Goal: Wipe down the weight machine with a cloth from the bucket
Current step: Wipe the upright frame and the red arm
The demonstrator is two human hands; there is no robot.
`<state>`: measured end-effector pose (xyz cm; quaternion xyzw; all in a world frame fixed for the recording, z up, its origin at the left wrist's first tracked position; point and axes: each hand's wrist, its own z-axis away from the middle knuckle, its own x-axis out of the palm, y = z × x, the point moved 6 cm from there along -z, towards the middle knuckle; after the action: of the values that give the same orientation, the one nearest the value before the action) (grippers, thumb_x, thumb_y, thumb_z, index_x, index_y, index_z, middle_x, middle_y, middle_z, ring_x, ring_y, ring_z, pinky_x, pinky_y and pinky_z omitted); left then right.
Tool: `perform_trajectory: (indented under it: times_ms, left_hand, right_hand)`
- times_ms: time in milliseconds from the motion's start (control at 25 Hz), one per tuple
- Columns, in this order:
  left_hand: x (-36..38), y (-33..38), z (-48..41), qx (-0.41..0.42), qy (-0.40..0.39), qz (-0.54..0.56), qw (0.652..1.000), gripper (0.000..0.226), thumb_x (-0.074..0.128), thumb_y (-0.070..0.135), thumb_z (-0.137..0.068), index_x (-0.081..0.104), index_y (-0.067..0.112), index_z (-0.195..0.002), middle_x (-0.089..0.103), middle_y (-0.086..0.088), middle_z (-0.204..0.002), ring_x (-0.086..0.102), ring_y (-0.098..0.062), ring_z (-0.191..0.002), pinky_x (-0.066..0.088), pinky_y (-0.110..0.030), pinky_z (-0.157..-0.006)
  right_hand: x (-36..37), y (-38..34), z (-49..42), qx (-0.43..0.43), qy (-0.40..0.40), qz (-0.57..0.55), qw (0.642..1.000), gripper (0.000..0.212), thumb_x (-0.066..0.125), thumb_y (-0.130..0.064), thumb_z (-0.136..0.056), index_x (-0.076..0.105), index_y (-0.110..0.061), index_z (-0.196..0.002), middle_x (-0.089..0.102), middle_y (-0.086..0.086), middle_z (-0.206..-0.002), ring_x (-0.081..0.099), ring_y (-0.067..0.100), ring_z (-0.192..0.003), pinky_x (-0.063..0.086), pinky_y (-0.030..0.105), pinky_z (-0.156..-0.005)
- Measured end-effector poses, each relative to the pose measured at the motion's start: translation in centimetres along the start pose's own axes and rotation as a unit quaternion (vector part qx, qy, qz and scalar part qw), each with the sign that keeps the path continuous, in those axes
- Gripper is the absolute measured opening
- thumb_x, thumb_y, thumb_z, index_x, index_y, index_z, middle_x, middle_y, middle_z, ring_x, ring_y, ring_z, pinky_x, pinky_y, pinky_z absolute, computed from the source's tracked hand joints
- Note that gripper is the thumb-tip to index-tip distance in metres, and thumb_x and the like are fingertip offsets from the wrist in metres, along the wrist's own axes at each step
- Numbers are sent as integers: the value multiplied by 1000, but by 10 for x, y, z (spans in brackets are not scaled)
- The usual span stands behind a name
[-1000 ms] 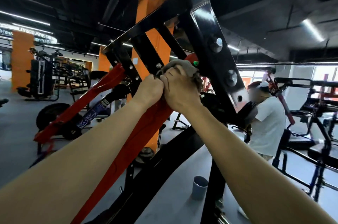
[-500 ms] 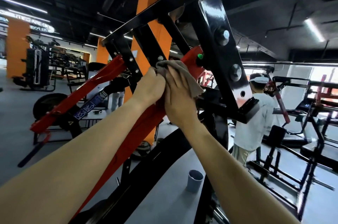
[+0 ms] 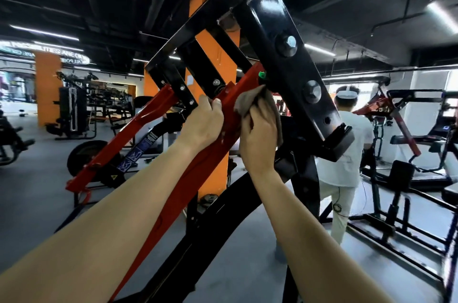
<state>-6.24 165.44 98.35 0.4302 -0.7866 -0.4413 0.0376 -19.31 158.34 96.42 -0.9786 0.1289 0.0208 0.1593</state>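
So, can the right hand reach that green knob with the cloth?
Probably yes. The right hand holds the cloth against the red arm just below the green knob, with nothing between them. The left hand grips the arm lower down.

Left forearm [image 3: 111, 216]: bare from the near-left frame edge up to the wrist, long and slim. Right forearm [image 3: 297, 223]: likewise bare, from the near-right edge. Left hand [image 3: 202, 122]: bare; thumbnail short, rounded. Right hand [image 3: 260, 139]: bare, knuckles faintly ridged. The wide lens swells both arms at the near edge.
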Motion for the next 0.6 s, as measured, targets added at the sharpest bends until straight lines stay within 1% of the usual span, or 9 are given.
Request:
perform_trajectory:
  times_ms: [80, 160, 240, 320, 400, 480, 520, 560, 600]
  left_hand:
    - [0, -1, 0, 0, 5, -6, 1000, 35, 30, 44, -109, 44, 15, -123, 59, -4, -86, 58, -24, -78, 42, -41, -73]
    - [0, -1, 1, -4, 7, -10, 1000, 36, 29, 44, -109, 43, 16, -126, 60, -3, -91, 60, -24, -85, 43, -42, -77]
    - [-1, 0, 2, -2, 11, -11, 1000, 34, 30, 42, -110, 44, 15, -125, 61, -3, -93, 61, -21, -87, 44, -41, -77]
    - [-1, 1, 1, -2, 14, -8, 1000, 36, 31, 40, -110, 45, 13, -127, 63, -6, -96, 62, -21, -88, 45, -43, -81]
    - [0, -3, -5, -4, 21, -16, 1000, 39, 33, 38, -109, 47, 10, -132, 65, -12, -112, 62, -28, -102, 44, -42, -88]
    - [0, -5, -8, -7, 27, -36, 999, 41, 34, 34, -109, 50, 7, -135, 61, -16, -128, 58, -33, -117, 39, -35, -89]
    - [0, -6, -8, -8, 28, -40, 999, 42, 34, 34, -109, 51, 7, -135, 60, -16, -129, 57, -33, -118, 38, -33, -88]
    - [0, -5, -8, -7, 28, -37, 999, 42, 34, 35, -109, 51, 7, -135, 60, -14, -126, 57, -31, -115, 37, -33, -87]
    - [0, -4, -7, -6, 25, -32, 999, 42, 33, 35, -109, 51, 7, -135, 61, -11, -118, 58, -29, -107, 38, -33, -86]
  right_hand:
    - [0, -5, -3, 42, 21, 8, 999, 35, 48, -15, -105, 63, -7, -135, 49, 6, -152, 37, 24, -146, 32, 43, -122]
    - [2, -15, 12, 36, 37, 37, 998, 31, 50, -17, -103, 64, -11, -129, 48, 5, -146, 39, 27, -138, 34, 46, -118]
    - [0, -12, 16, 14, 38, 30, 999, 31, 51, -20, -101, 64, -12, -128, 49, 4, -142, 40, 26, -135, 34, 46, -116]
    - [-5, 0, -3, 41, 59, 14, 997, 33, 53, -24, -100, 60, -13, -131, 49, 3, -144, 41, 24, -137, 33, 45, -117]
    - [-7, 6, -17, 87, 76, -12, 993, 32, 54, -24, -100, 57, -13, -131, 49, 5, -146, 44, 24, -136, 36, 46, -115]
    - [1, 4, -8, 94, 73, -35, 992, 27, 54, -20, -101, 54, -12, -127, 45, 5, -143, 46, 24, -131, 42, 46, -110]
    - [5, 1, 0, 91, 71, -45, 992, 24, 54, -18, -101, 53, -11, -124, 43, 5, -142, 47, 23, -129, 44, 46, -108]
    - [8, 2, 7, 85, 71, -60, 992, 22, 53, -16, -101, 51, -10, -123, 42, 4, -141, 47, 22, -128, 46, 45, -106]
    - [7, 3, 9, 85, 79, -81, 990, 22, 52, -14, -102, 51, -9, -123, 41, 3, -141, 46, 21, -129, 46, 44, -106]
